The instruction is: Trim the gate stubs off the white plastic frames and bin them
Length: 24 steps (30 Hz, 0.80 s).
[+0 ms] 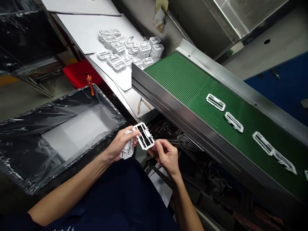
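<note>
The left hand (117,144) has its fingers closed around a small stack (127,149) of white pieces, its thumb pressing the near edge of one frame (147,132). The right hand (169,157) pinches that frame's opposite corner, thumb and fingertips nearly together. The frame sits between the hands, tilted, just beside the stack and well apart from the green belt (178,77). The slim bars look easy to flex, so a light grip on the solid outer rim suits them better than pressure on the middle. The left palm is best kept snug, without squeezing, so the stack stays aligned. More stacks (144,51) and pliers (139,107) rest on the table (131,96).
</note>
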Each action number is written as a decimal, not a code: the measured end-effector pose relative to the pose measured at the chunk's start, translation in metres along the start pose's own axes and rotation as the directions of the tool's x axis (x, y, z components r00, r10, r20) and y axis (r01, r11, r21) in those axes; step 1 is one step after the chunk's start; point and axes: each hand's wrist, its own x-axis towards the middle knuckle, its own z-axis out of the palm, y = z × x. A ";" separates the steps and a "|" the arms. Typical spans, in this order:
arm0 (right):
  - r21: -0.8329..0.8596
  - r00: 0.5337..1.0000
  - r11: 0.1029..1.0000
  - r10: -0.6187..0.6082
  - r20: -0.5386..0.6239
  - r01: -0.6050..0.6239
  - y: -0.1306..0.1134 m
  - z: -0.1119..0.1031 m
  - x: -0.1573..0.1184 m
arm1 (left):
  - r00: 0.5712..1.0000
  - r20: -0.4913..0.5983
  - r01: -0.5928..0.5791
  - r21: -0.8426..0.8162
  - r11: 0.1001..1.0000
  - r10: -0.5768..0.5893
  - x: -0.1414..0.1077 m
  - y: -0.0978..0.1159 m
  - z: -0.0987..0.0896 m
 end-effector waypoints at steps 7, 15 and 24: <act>-0.138 0.938 0.941 -0.276 0.211 0.308 -0.001 0.010 0.042 | 0.958 0.020 0.273 -0.365 0.890 -0.286 0.001 0.006 -0.018; -0.169 0.816 0.878 -0.324 0.479 0.448 -0.004 0.035 0.069 | 0.862 0.237 0.504 -0.317 0.803 -0.447 -0.011 -0.003 -0.043; -0.052 0.764 0.994 -0.041 0.644 0.098 0.001 0.042 0.075 | 0.995 0.064 0.033 0.521 0.853 -0.078 -0.002 0.063 -0.072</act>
